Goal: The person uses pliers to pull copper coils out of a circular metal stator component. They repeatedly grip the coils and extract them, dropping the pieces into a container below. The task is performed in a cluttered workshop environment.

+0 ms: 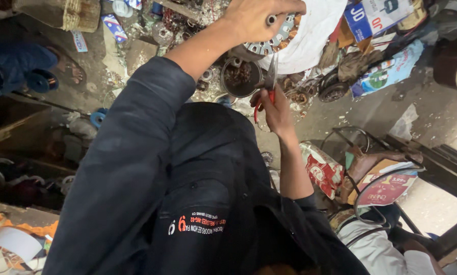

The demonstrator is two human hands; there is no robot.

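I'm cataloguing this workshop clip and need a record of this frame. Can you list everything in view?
round metal motor stator with copper windings: one, silver and copper, top centre, gripped from above
red-handled scissors: one, steel blades pointing up, below the stator
white cloth: one, white, behind the stator
round metal bowl of scrap: one, grey, on the floor at centre
blue and white cardboard box: one, top right
woven basket: one, tan, top left
sandalled foot of another person: one, upper left
dark blue jacket: one, foreground
left hand: on the stator
right hand: holding the scissors
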